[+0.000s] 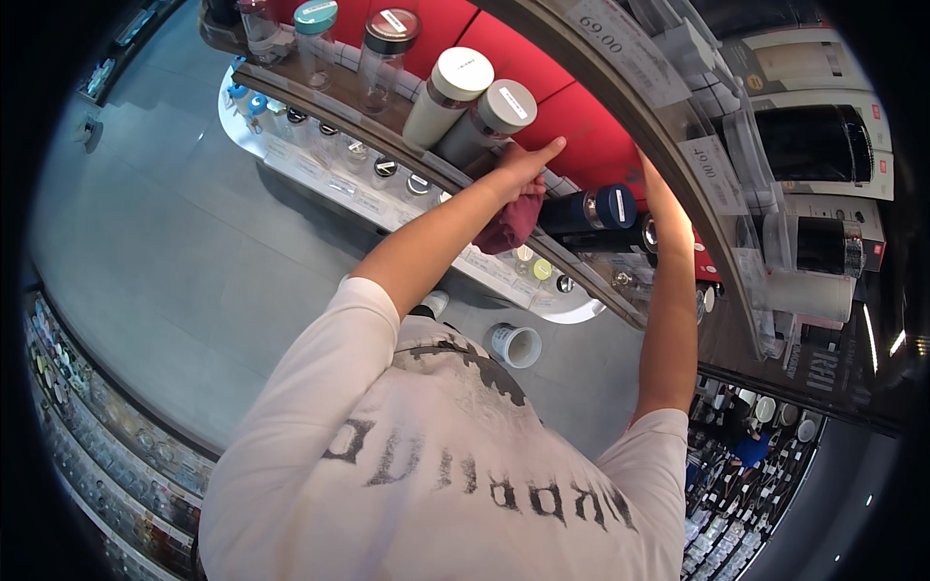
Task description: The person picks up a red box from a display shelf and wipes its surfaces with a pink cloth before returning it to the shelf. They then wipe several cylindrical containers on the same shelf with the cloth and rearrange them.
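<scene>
My left hand (522, 168) reaches into the shelf (320, 98) with the thumb stretched out and the fingers curled round a maroon cloth (512, 224). The cloth hangs over the shelf's front edge. Just left of that hand stand a grey tumbler (488, 122) and a cream tumbler (449, 96), each with a labelled lid. On the hand's other side is a navy tumbler (590, 209), beside a black one (610, 238). Behind them runs a red panel (581, 120). My right forearm (667, 290) goes up behind the upper shelf board, which hides the hand.
Clear bottles, one with a teal lid (315, 43), line the shelf's left part. A lower white shelf (363, 200) carries more bottles. The upper shelf board (643, 131) bears price tags and boxed tumblers. A white bucket (517, 347) stands on the grey floor.
</scene>
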Demonstrator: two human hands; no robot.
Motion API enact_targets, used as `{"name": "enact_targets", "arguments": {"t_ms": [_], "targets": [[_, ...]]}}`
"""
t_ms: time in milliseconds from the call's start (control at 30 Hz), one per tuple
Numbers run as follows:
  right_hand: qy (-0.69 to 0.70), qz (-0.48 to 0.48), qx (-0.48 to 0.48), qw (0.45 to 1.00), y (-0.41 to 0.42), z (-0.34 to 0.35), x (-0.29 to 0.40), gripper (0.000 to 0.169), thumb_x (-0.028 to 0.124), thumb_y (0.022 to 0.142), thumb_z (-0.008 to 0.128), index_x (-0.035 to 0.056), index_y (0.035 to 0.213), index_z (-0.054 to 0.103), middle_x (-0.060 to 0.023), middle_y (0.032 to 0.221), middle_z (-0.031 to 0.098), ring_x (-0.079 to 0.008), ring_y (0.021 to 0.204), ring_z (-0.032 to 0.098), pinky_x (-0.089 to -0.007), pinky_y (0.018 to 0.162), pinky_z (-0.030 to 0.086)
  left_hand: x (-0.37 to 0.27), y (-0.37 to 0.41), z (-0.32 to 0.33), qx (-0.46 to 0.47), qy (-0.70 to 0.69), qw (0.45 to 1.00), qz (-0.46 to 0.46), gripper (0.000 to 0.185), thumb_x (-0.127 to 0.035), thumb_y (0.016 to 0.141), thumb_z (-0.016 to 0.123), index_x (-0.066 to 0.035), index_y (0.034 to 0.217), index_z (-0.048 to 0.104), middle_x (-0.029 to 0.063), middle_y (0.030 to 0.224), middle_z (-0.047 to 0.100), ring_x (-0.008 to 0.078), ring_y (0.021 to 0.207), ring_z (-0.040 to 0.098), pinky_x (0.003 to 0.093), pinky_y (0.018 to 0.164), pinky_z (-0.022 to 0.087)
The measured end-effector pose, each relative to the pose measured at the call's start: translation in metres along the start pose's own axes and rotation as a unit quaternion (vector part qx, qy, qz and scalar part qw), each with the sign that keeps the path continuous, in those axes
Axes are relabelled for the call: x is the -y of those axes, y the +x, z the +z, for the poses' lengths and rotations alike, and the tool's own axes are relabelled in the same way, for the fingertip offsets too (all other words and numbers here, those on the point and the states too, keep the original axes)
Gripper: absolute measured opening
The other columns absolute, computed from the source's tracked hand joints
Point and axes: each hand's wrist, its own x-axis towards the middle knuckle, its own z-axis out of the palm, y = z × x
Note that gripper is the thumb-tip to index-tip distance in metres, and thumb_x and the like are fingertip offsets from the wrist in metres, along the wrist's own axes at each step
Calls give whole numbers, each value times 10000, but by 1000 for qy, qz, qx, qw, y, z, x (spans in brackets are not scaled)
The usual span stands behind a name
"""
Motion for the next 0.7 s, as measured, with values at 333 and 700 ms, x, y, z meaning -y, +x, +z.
{"name": "enact_targets", "arguments": {"t_ms": [333, 700], "targets": [[183, 75, -86, 976, -37, -58, 59, 534, 398, 940, 653, -11, 1277, 593, -238, 1205, 641, -396, 1083, 609, -439, 954, 450, -11, -69, -9, 52, 95, 994, -25, 450, -358, 888, 754, -27, 1012, 475, 49, 669, 573, 113, 505, 527, 269, 462, 506], [672, 63, 85, 733, -175, -61, 203, 1239, 324, 637, 932, -18, 1547, 165, -232, 1478, 409, -356, 1394, 397, -424, 1165, 292, 0, -191, -46, 180, 383, 885, 194, 212, -192, 915, 671, -13, 912, 557, 39, 722, 592, 122, 582, 584, 291, 523, 473]]}}
